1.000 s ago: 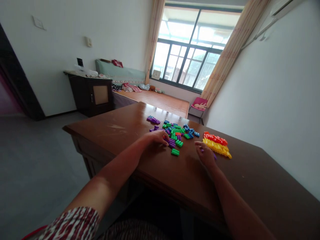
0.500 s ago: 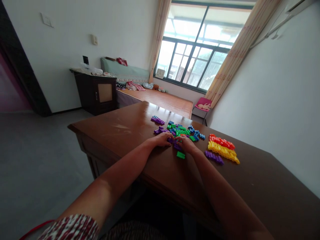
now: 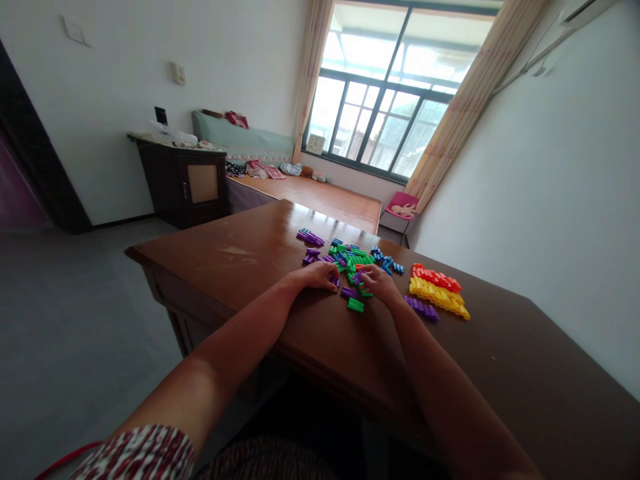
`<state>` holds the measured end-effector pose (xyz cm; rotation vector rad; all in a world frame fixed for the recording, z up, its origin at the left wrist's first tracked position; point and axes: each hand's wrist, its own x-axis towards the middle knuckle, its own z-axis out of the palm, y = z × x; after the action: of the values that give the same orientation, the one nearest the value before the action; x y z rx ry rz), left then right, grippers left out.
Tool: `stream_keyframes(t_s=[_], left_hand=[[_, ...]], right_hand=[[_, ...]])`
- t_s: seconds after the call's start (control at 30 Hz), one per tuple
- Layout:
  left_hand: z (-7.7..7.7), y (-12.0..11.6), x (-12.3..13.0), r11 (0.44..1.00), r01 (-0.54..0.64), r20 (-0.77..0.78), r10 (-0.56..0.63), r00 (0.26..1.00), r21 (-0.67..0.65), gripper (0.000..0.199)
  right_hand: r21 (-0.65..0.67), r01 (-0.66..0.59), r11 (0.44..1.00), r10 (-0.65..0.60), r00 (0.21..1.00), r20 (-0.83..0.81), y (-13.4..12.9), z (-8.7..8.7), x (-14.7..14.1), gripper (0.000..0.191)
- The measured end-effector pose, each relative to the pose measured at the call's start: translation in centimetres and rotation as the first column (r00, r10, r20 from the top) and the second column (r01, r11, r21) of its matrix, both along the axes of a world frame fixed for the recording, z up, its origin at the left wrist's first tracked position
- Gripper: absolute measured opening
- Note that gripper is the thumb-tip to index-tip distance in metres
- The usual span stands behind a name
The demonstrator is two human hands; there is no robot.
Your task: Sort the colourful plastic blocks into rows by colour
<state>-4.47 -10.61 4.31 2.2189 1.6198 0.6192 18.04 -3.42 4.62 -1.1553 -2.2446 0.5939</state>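
My left hand [image 3: 323, 275] is closed on a purple piece [image 3: 335, 283] at the near left of a mixed pile. To its right, my right hand [image 3: 376, 280] pinches another purple piece [image 3: 358, 277] over the pile's near edge. Green pieces [image 3: 361, 259] fill the middle of the pile, with blue pieces [image 3: 386, 260] at its right. Between and below the hands lie a loose purple piece [image 3: 349, 292] and a green piece [image 3: 355, 305]. Farther right are a red row [image 3: 436, 277], a yellow row [image 3: 440, 297] and a shorter purple row [image 3: 421, 309].
Everything rests on a brown wooden table [image 3: 240, 267]. Purple pieces [image 3: 311, 237] lie at the pile's far left. Beyond the table are a bed [image 3: 330, 197], a dark cabinet [image 3: 185, 180] and a pink chair [image 3: 401, 203].
My hands have moved apart, showing more of the pile between them. A purple piece now shows in my right fingers. The whole view has shifted slightly.
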Motion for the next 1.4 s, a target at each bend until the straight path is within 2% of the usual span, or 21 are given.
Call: stream_keyframes(t_s=[0.07, 0.17, 0.23, 0.4, 0.47, 0.57, 0.67, 0.8, 0.9, 1.03, 1.1, 1.2, 1.4], left_hand=[[0.1, -0.1, 0.0, 1.000, 0.016, -0.014, -0.016, 1.000, -0.003, 0.051], [0.1, -0.2, 0.3, 0.998, 0.058, -0.027, -0.057, 0.998, 0.011, 0.059], [-0.2, -0.2, 0.7, 0.993, 0.098, -0.028, -0.097, 0.995, 0.070, 0.059], [-1.1, 0.2, 1.3, 0.947, 0.236, -0.040, -0.233, 0.972, 0.219, 0.034], [-1.3, 0.5, 1.2, 0.941, 0.251, -0.034, -0.250, 0.968, 0.227, 0.026], [-1.1, 0.5, 0.8, 0.953, 0.210, -0.008, -0.214, 0.977, 0.218, 0.028], [-0.7, 0.2, 0.4, 0.981, 0.109, 0.007, -0.112, 0.994, 0.162, 0.042], [-0.2, -0.1, 0.2, 0.996, 0.070, -0.028, -0.068, 0.997, 0.058, 0.047], [-0.1, -0.3, 0.6, 0.996, 0.071, -0.041, -0.069, 0.997, 0.046, 0.055], [-0.1, -0.6, 1.6, 0.989, 0.103, -0.039, -0.099, 0.994, 0.108, 0.057], [-0.1, -0.7, 2.0, 0.982, 0.133, -0.058, -0.127, 0.990, 0.130, 0.046], [-0.1, -0.6, 1.8, 0.973, 0.166, -0.049, -0.160, 0.986, 0.159, 0.039], [-0.3, -0.2, 0.8, 0.989, 0.120, -0.018, -0.119, 0.993, 0.086, 0.065]], right_hand=[[-0.003, 0.000, 1.000, 0.000, 1.000, 0.028, -0.5, -0.1, 0.5, 0.017], [0.161, 0.026, 0.987, -0.051, 0.986, 0.156, -1.3, -0.4, 1.3, 0.017], [0.230, 0.021, 0.973, -0.064, 0.982, 0.177, -1.5, -0.7, 1.9, 0.021], [0.273, -0.233, 0.933, 0.193, 0.967, 0.163, -1.3, -1.5, 2.9, 0.029], [0.287, -0.269, 0.920, 0.217, 0.955, 0.200, -1.2, -1.7, 3.0, 0.026], [0.285, -0.238, 0.929, 0.180, 0.960, 0.215, -1.5, -1.7, 2.7, 0.014], [0.299, -0.174, 0.938, 0.103, 0.966, 0.237, -2.4, -1.4, 2.4, 0.010], [0.335, -0.047, 0.941, -0.055, 0.956, 0.288, -3.7, -0.9, 1.9, 0.016], [0.302, 0.006, 0.953, -0.094, 0.956, 0.278, -4.0, -0.8, 1.6, 0.021], [0.202, -0.005, 0.979, -0.029, 0.986, 0.162, -3.3, -0.6, 2.0, 0.020], [0.154, -0.096, 0.983, 0.079, 0.990, 0.116, -2.9, -0.6, 2.5, 0.022], [0.129, -0.207, 0.970, 0.186, 0.970, 0.154, -2.4, -0.7, 2.9, 0.029], [0.190, -0.141, 0.972, 0.104, 0.975, 0.196, -2.5, -1.4, 2.4, 0.027]])
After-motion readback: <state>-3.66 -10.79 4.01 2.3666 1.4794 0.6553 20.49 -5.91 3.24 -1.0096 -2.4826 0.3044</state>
